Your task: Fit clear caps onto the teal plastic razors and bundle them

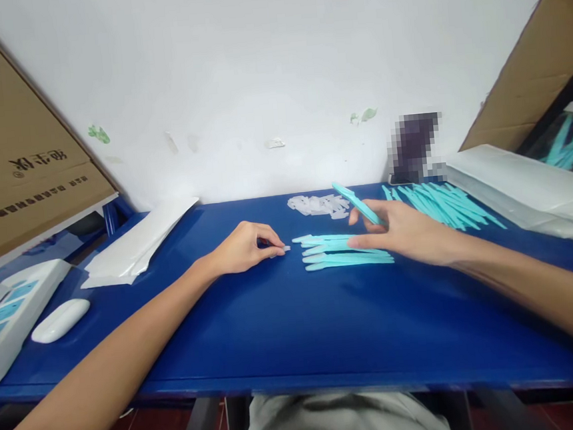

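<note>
My left hand (250, 246) is closed in a pinch on a small translucent cap (286, 248), just above the blue tabletop. In my right hand (398, 228) is a turquoise eyebrow razor (358, 203), tilted up to the left between thumb and fingers. Under that hand lies a row of turquoise razors (345, 261), side by side with their ends pointing left; the thumb partly covers some of them. Behind the row is a pile of translucent caps (318, 205). A larger heap of turquoise razors (446, 204) spreads beyond my right wrist.
Plastic containers (505, 186) stand at the right, near a dark pixelated object (414, 147) against the wall. White sheets or bags (136, 245), a white oval case (61, 320) and a white device (21, 312) lie left. A cardboard box (24, 144) leans behind them.
</note>
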{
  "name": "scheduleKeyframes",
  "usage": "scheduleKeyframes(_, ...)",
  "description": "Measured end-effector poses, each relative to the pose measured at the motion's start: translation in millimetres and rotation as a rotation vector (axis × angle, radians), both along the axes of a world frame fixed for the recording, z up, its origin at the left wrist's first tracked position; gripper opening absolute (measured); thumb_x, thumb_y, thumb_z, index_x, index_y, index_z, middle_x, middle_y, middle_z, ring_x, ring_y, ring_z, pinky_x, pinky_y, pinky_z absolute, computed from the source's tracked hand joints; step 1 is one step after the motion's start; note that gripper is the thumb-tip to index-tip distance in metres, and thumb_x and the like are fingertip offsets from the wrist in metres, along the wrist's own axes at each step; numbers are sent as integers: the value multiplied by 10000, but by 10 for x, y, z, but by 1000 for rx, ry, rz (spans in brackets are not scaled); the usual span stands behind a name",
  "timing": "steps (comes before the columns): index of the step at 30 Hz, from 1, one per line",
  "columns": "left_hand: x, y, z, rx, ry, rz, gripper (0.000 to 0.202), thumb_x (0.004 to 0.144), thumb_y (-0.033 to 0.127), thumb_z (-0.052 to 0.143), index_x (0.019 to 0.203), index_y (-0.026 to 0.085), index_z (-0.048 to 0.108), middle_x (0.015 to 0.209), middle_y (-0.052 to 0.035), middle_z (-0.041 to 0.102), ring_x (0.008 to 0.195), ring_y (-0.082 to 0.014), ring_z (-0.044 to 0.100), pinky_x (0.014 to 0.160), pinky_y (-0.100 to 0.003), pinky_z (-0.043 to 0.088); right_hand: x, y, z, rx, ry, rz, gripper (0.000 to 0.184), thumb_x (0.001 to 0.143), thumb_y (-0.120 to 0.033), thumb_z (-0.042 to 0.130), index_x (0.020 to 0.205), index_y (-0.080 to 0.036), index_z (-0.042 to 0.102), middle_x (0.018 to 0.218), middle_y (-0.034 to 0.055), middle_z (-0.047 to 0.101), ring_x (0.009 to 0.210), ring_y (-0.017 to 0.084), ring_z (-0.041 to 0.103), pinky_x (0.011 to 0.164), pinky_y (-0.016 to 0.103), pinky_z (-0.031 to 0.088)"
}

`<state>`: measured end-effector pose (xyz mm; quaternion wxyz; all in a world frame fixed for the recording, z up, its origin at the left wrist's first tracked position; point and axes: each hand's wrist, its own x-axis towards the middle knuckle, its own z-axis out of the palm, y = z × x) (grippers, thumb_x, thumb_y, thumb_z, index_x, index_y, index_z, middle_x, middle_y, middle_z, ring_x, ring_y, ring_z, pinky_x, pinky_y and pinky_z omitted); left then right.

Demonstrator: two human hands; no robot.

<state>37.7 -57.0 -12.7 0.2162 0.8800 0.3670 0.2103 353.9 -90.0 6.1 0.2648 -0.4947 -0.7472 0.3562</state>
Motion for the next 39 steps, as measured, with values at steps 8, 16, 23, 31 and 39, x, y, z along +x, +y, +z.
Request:
scheduleKeyframes(8, 2, -1, 56, 58, -20, 35, 249, 924, 401, 637, 895, 201, 783, 989, -59, 728, 866, -169, 662, 783, -289, 511, -14, -2, -50, 39, 44, -42, 469, 924, -633, 470, 993, -201, 640, 609, -37, 395, 528, 127, 335, 522, 288, 277)
scheduleKeyframes(16, 24, -50, 120, -177, -13, 174, 241, 847, 413, 700, 858, 194, 801, 819, -53, 770, 727, -183, 688, 610, -258, 509, -28, -17, -76, 224, -29, -53, 485, 954, -648, 403, 1044, -241, 650, 1023, 74, 681, 904, 250, 608, 766, 339, 450)
scheduleKeyframes(23, 46, -60, 133, -75, 93, 244, 348, 864, 511, 670, 886, 184, 786, 754, -35, 739, 647, -152, 637, 583, -248, 462, -5, 22, -109, 179, -84, -46, 523, 974, -642, 341, 990, -218, 648, 697, 16, 575, 629, 186, 507, 596, 314, 369)
scheduleKeyframes(31, -58, -29, 116, -13, 275, 121, 452, 813, 578, 725, 1086, 224, 794, 1005, -75, 725, 849, -198, 661, 649, -253, 469, 10, -64, -46, 245, -269, -26, 429, 985, -603, 350, 1162, -251, 519, 943, 61, 682, 793, 245, 616, 692, 334, 428)
scheduleKeyframes(39, 29, -101, 116, 46, 227, -11, 264, 897, 445, 689, 1008, 228, 790, 984, -56, 731, 847, -179, 657, 707, -259, 473, -18, -32, -129, 460, -342, 151, 380, 1030, -497, 298, 1076, -231, 565, 938, 86, 670, 776, 240, 606, 692, 343, 408)
